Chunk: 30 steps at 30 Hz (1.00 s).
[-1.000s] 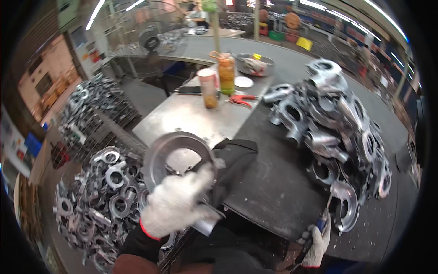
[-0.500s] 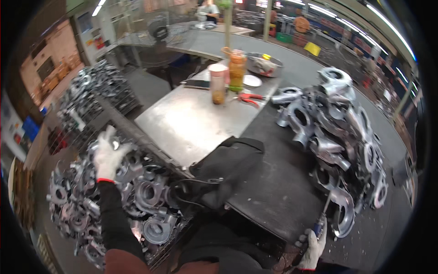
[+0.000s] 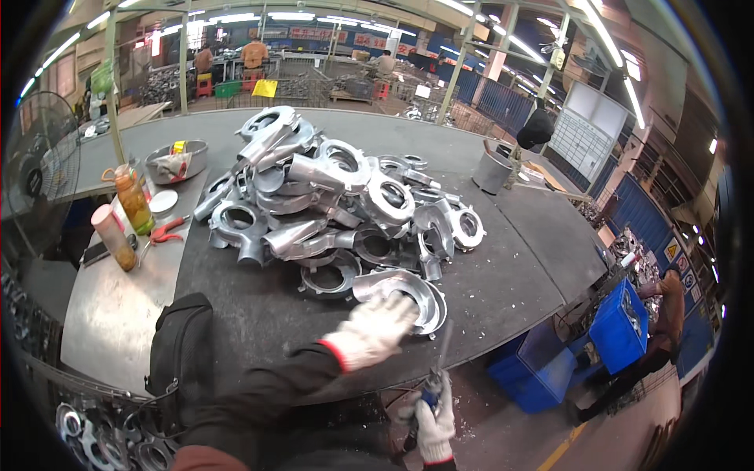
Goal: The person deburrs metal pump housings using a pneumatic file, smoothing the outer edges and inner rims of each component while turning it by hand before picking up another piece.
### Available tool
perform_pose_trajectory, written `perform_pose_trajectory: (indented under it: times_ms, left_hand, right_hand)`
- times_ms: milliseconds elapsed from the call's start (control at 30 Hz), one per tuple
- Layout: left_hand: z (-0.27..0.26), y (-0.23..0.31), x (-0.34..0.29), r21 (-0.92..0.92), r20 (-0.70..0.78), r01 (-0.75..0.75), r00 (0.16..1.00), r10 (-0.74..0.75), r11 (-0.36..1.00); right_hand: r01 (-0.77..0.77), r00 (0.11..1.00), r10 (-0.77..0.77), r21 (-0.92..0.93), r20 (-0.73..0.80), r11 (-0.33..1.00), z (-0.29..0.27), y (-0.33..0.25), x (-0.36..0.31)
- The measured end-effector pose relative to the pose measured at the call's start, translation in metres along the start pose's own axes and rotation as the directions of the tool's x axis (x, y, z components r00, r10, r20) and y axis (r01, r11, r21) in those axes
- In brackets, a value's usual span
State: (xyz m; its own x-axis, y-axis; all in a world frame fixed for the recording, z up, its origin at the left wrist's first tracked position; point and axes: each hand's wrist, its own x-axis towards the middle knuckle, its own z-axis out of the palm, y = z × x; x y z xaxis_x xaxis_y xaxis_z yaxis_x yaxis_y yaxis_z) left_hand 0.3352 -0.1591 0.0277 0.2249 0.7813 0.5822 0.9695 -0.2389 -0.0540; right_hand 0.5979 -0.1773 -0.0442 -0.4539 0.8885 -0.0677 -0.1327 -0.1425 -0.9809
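Observation:
My left hand, in a white knit glove with a red cuff, reaches across the table. Its slightly blurred fingers stretch over the rim of a silvery ring-shaped metal casting, seemingly touching it. At the table's front edge, my gloved right hand is closed around a file-like tool with a long thin metal blade and a blue handle. The blade points up and away, beside the casting. Behind lies a heap of similar castings with round openings and tubular spouts.
On the left stand an orange-capped bottle, a pink-topped cup, red-handled pliers and a metal basin. A black bag lies nearer. To the right, a person is by a blue crate; a grey pot stands farther back.
The view has swung right. My left hand has left the castings in the left-hand bin and now reaches over the casting on the table. My right hand still holds the tool.

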Motion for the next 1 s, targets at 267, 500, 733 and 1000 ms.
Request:
perform_pose_trajectory:
  times_ms: [267, 500, 733, 1000]
  left_hand:
    - [0.027, 0.042, 0.005, 0.061, 0.011, 0.231, 0.973, -0.232, 0.971]
    - [-0.03, 0.021, -0.078, -0.06, 0.229, 0.919, 0.393, -0.89, 0.39]
    - [-0.083, 0.004, -0.166, -0.009, -0.056, 0.84, 0.541, -0.839, 0.542]
    - [-0.083, 0.007, -0.178, -0.047, -0.03, 0.761, 0.646, -0.763, 0.647]
  right_hand:
    - [-0.047, 0.994, 0.04, -0.065, -0.103, 0.997, -0.055, 0.011, -0.024]
    - [-0.198, 0.955, 0.22, -0.124, 0.199, 0.972, -0.002, 0.005, 0.01]
    - [-0.159, 0.809, 0.352, -0.401, 0.471, 0.902, 0.03, 0.007, 0.01]
    - [-0.052, 0.805, 0.373, -0.572, 0.461, 0.819, 0.039, -0.001, 0.008]
